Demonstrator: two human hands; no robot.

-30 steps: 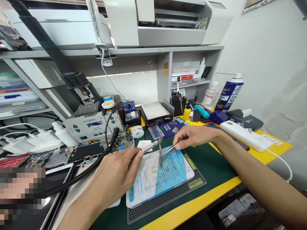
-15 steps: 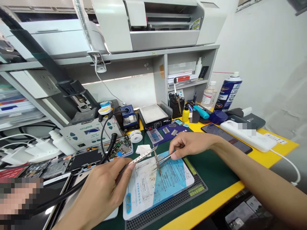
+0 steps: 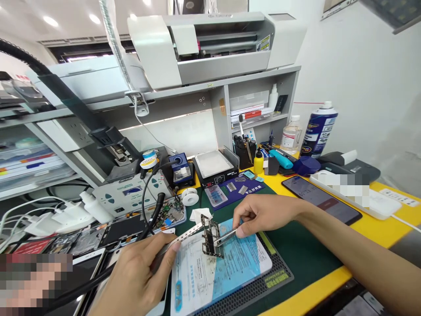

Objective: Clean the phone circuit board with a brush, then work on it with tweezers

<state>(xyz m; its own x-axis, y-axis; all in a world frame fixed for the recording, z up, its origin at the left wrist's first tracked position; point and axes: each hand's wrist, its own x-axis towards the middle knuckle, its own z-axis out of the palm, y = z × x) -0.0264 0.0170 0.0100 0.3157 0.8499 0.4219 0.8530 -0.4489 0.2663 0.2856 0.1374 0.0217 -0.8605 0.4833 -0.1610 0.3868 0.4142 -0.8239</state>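
My left hand is closed around pale tweezers with a row of holes along them; their tips reach the upper left edge of a small dark circuit board. From the other side, my right hand pinches slim metal tweezers, whose tips meet the board's lower right part. The board is tilted up on edge, its cut-out face towards me, above a stained white and blue printed pad. Whether its lower edge touches the pad, I cannot tell.
Beneath the pad lies a dark grey mat on a green work surface. A black cable runs past my left hand. Behind are a solder spool, a parts tray and a flat heating plate. A phone lies right.
The circuit board has turned from nearly edge-on to showing its broad face. Both hands keep their tweezers at it. The camera view has tilted up slightly.
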